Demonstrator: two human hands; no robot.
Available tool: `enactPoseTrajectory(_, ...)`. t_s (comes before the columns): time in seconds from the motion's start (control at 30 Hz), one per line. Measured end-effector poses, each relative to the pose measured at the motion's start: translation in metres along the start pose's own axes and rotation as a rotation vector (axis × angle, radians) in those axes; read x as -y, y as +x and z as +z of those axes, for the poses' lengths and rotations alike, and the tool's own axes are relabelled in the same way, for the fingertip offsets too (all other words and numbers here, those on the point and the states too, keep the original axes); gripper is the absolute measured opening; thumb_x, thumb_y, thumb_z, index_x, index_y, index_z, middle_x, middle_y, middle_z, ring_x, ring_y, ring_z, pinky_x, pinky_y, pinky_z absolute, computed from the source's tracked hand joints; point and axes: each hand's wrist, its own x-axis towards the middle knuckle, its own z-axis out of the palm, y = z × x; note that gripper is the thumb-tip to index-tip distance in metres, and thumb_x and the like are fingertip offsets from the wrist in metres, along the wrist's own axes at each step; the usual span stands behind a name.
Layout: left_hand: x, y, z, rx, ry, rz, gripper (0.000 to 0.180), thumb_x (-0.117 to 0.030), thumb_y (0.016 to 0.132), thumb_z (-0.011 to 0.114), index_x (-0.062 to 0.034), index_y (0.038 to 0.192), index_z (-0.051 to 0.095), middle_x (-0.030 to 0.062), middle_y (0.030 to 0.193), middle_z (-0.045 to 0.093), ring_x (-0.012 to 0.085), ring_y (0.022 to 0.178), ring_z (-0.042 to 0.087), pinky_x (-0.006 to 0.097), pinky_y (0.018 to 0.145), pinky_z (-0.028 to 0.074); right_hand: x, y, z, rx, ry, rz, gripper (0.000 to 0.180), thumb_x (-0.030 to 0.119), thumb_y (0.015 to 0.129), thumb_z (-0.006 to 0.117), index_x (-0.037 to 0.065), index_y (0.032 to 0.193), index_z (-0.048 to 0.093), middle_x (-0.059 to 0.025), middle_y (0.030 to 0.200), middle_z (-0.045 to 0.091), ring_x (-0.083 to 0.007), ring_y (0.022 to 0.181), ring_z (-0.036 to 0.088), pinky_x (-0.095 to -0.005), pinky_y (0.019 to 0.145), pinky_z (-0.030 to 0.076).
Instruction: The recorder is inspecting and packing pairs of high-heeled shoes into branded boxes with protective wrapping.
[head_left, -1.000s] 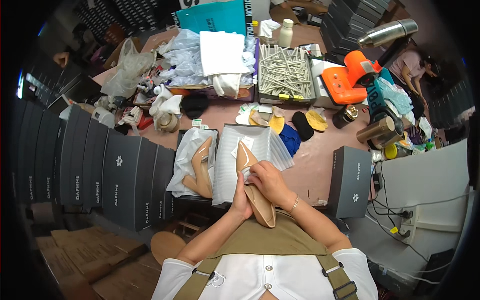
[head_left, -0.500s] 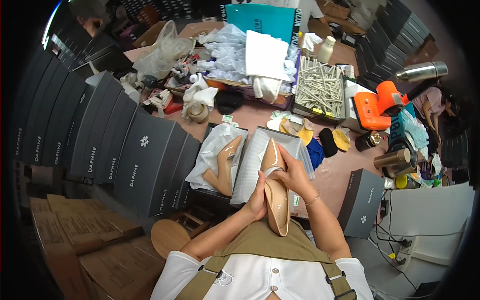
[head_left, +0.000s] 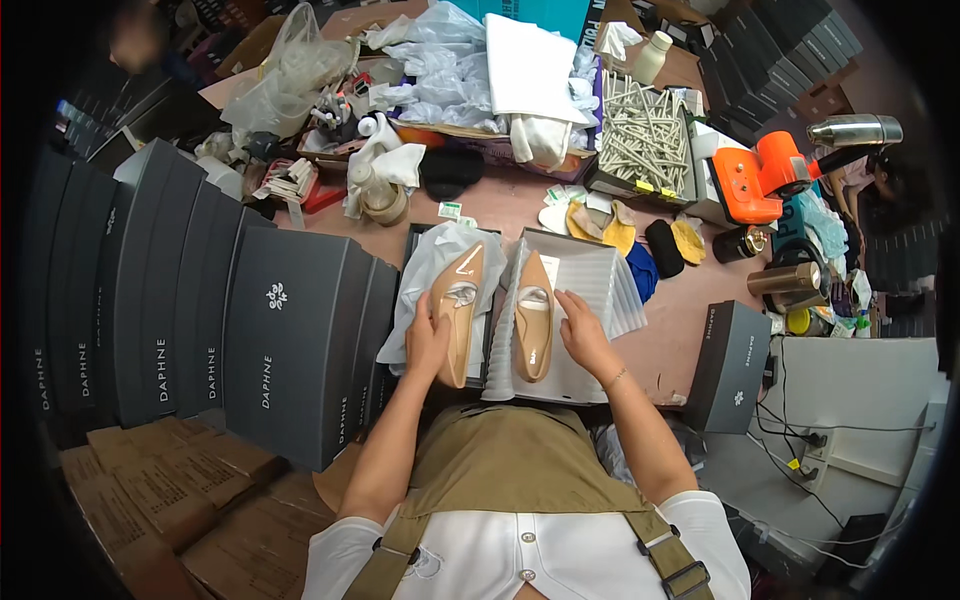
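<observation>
Two beige pointed pumps lie side by side over grey shoe boxes, toes pointing away from me. My left hand [head_left: 428, 338] is closed along the outer side of the left pump [head_left: 457, 335], which rests on crumpled white tissue paper [head_left: 408, 305]. White stuffing shows in the opening of each shoe. The right pump [head_left: 534, 345] sits on a ribbed white foam sheet [head_left: 590, 350] lining an open grey box [head_left: 575, 240]. Just right of that pump, my right hand [head_left: 585, 328] is open, fingers stretched and apart from the shoe.
Grey shoe boxes [head_left: 295, 340] stand stacked at the left, above brown cartons [head_left: 190, 480]. Another grey box [head_left: 728, 370] stands at the right. Behind are a tray of white sticks [head_left: 643, 130], an orange device [head_left: 750, 185] and a carton of crumpled paper [head_left: 440, 70].
The pump held by both hands near my body now lies on the foam sheet, released. The left pump has turned from its side to opening-up, with my left hand on it.
</observation>
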Motion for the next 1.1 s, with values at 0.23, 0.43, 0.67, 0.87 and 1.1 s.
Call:
enactPoseTrajectory(0.23,0.044,-0.020,-0.013,0.147,-0.050,0.213,0.054,0.011,0.084,0.039,-0.0022,0.136,0.043,0.0210,0.125,0.055,0.0291,0.115,0.056,0.036,0.096,0.046,-0.008,-0.017,0.011,0.297,-0.115,-0.089,0.054,-0.001,0.077,0.056,0.011,0.129,0.047,-0.0227,0.137,0.041,-0.0403,0.125,0.044,-0.0419,0.099,0.044)
enactPoseTrajectory(0.43,0.042,-0.008,-0.001,-0.009,0.473,0.837,0.052,0.011,0.072,0.057,-0.0070,0.120,0.054,0.0190,0.139,0.039,0.0377,0.134,0.032,0.046,0.109,0.030,-0.017,-0.013,0.053,0.024,-0.279,-0.152,0.044,0.003,0.077,0.061,0.008,0.120,0.052,-0.0230,0.141,0.038,-0.0428,0.129,0.037,-0.0422,0.105,0.037)
enactPoseTrajectory(0.67,-0.084,-0.022,-0.049,0.061,0.249,0.907,0.033,0.001,0.070,0.067,-0.0076,0.099,0.055,0.0114,0.121,0.057,0.0344,0.128,0.043,0.049,0.111,0.027,0.017,-0.015,-0.021,-0.096,-0.004,-0.270,0.035,0.007,0.074,0.069,0.006,0.107,0.056,-0.0237,0.137,0.043,-0.0378,0.132,0.037,-0.0439,0.106,0.033)
enactPoseTrajectory(0.87,-0.153,-0.056,-0.079,0.658,-0.575,0.406,0.051,-0.006,0.081,0.068,-0.0023,0.128,0.048,-0.0019,0.102,0.057,0.0067,0.094,0.053,0.022,0.084,0.044,0.084,-0.034,-0.123,0.208,0.793,0.121,0.044,0.010,0.080,0.067,0.003,0.120,0.050,-0.0098,0.118,0.058,-0.0170,0.110,0.055,-0.0340,0.093,0.045)
enactPoseTrajectory(1.1,-0.108,-0.067,-0.019,0.774,-0.704,0.241,0.058,-0.025,0.084,0.072,-0.0026,0.130,0.046,-0.0013,0.109,0.058,0.0075,0.102,0.053,0.024,0.091,0.042,0.074,-0.052,-0.085,0.279,1.047,0.084,0.053,0.011,0.080,0.058,-0.001,0.129,0.044,-0.0031,0.116,0.057,-0.0077,0.101,0.052,-0.0245,0.088,0.044)
